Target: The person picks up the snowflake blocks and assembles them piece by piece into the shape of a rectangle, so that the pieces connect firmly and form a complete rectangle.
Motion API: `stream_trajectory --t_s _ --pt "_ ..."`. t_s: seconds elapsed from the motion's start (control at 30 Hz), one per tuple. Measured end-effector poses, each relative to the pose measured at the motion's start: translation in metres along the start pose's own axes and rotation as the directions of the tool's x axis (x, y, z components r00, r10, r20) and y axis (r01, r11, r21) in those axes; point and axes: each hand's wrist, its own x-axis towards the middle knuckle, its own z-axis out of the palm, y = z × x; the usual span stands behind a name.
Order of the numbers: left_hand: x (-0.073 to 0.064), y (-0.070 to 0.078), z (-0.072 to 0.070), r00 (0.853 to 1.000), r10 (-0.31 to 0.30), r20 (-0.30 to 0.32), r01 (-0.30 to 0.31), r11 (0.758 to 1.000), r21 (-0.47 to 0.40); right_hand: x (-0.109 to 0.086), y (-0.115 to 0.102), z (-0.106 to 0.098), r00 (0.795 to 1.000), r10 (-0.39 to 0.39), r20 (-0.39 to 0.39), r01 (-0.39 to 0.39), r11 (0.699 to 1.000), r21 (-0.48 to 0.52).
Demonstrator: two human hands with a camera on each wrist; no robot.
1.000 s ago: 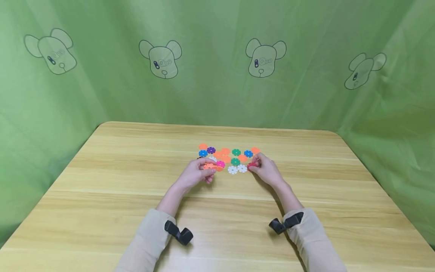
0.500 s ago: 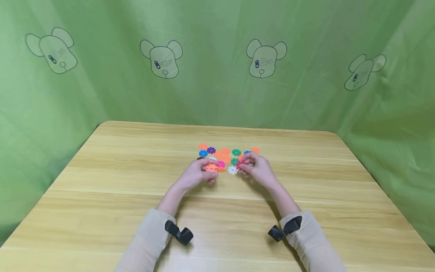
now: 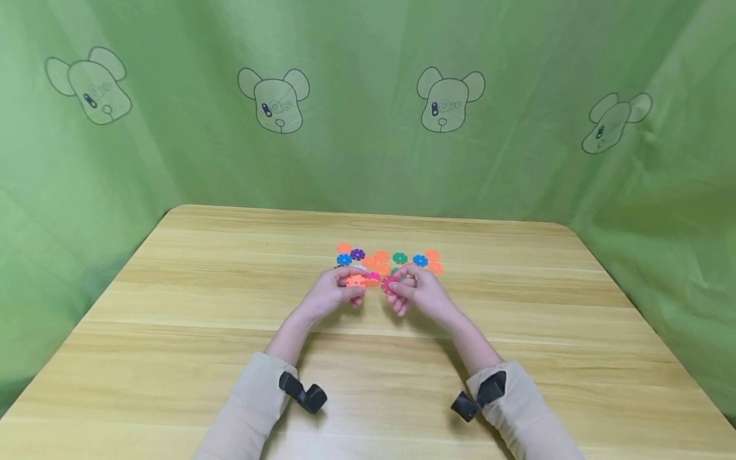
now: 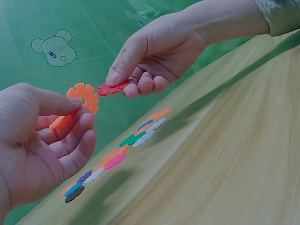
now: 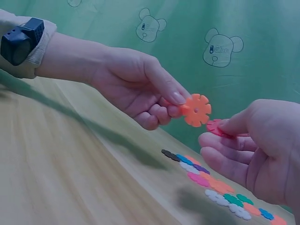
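Both hands are raised over the table, close together. My left hand [image 3: 330, 295] pinches orange notched snowflake discs between thumb and fingers; one orange disc [image 5: 201, 117] stands face-on beyond the fingertips. A second orange piece [image 4: 60, 123], joined at an angle, lies mostly hidden in the grip. Between thumb and curled index finger, my right hand [image 3: 430, 295] holds a red snowflake disc [image 4: 111, 88]. The red disc's edge is right at the rim of the orange disc in both wrist views.
Loose snowflake discs lie flat beneath the hands: purple [image 3: 357, 254], blue [image 3: 420, 260], pink [image 5: 199, 178], black [image 5: 171, 155], several orange, white [image 5: 216, 197] and green [image 5: 233, 200]. The wooden table [image 3: 368, 396] is backed by a green curtain [image 3: 356, 160].
My right hand has lifted the red disc from the right end of the loose discs and carried it left to the orange piece. My left hand has stayed almost still.
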Motion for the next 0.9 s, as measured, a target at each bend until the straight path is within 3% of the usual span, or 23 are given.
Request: stream_trajectory --t_s 0.43,0.9 --pt "-0.001 0.001 0.003 1.0 0.007 -0.01 -0.007 1.0 -0.027 -0.002 -0.001 0.008 1.0 -0.022 -0.008 0.023 0.997 0.072" --pt "0.001 -0.004 0.006 0.999 0.04 -0.017 -0.04 0.999 -0.008 -0.003 0.0 0.012 0.997 -0.052 -0.051 0.054 0.998 0.029"
